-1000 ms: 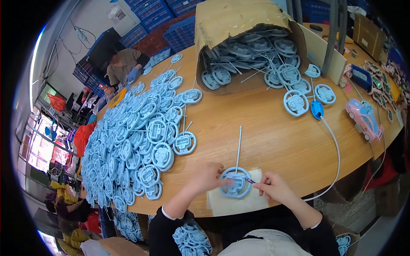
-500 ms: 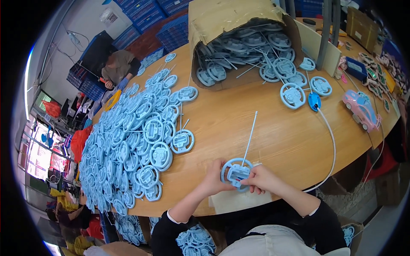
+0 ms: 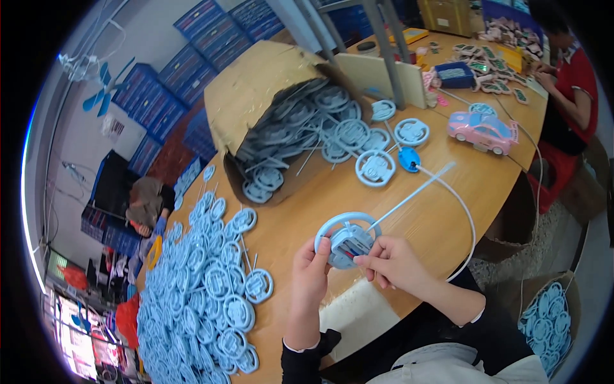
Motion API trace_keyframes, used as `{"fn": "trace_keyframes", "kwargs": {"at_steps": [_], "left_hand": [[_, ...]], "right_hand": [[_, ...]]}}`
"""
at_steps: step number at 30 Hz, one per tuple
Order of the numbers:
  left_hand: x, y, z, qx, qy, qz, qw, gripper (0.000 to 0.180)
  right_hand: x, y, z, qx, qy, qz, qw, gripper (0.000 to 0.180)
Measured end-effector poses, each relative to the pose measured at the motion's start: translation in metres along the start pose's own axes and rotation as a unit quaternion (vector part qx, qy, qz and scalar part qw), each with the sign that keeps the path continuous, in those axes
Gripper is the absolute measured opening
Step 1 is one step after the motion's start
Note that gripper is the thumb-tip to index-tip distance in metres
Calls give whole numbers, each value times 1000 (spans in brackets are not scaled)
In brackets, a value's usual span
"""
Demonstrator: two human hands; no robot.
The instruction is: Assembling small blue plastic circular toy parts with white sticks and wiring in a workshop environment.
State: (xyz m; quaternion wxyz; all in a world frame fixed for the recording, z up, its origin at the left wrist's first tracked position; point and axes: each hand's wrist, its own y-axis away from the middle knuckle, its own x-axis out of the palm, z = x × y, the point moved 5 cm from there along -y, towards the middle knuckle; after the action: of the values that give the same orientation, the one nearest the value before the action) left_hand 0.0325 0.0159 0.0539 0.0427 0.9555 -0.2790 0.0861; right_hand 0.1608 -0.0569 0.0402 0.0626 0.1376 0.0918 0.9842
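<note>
- Light-blue plastic toy steering wheel (image 3: pixel 346 237), long thin stem attached, held above the near edge of the round wooden bench (image 3: pixel 441 211).
- Left hand (image 3: pixel 309 276) grip closed on the wheel's rim; right hand (image 3: pixel 394 264) fingers pinched at its hub.
- Bench surface: heap of matching blue wheels (image 3: pixel 198 288) at left, open cardboard box (image 3: pixel 268 109) of more behind, pink toy car (image 3: pixel 483 130) at right.
- Room: stacked blue crates (image 3: pixel 192 38) along the far wall.

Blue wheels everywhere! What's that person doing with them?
A person holds one blue toy wheel up over the table. The left hand grips its rim, and the right hand pinches at its middle; a thin white rod sticks out from it. A big pile of wheels lies at the left, and more spill from a cardboard box. A pink toy car sits beyond.
</note>
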Motion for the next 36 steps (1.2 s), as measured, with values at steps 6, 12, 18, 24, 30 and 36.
{"fn": "trace_keyframes", "kwargs": {"at_steps": [6, 12, 18, 24, 30, 36], "left_hand": [[8, -10, -9, 36, 3, -85, 996, 31], [-1, -13, -3, 18, 21, -109, 994, 30], [-1, -13, -1, 31, -2, -118, 993, 29], [3, -14, 0, 51, 0, -132, 990, 29], [5, -12, 5, 59, -33, -127, 990, 28], [8, -14, 14, 49, -11, -124, 991, 28]], "right_hand": [[-2, 6, 15, -21, -17, -26, 999, 21], [-1, 3, 13, -27, -4, -58, 998, 21], [1, -3, 12, -13, 3, -49, 999, 22], [-4, 1, 8, -7, -6, -48, 999, 23], [-3, -1, 7, -12, -18, -45, 999, 22], [-8, -5, -3, -27, -28, -36, 999, 23]]}}
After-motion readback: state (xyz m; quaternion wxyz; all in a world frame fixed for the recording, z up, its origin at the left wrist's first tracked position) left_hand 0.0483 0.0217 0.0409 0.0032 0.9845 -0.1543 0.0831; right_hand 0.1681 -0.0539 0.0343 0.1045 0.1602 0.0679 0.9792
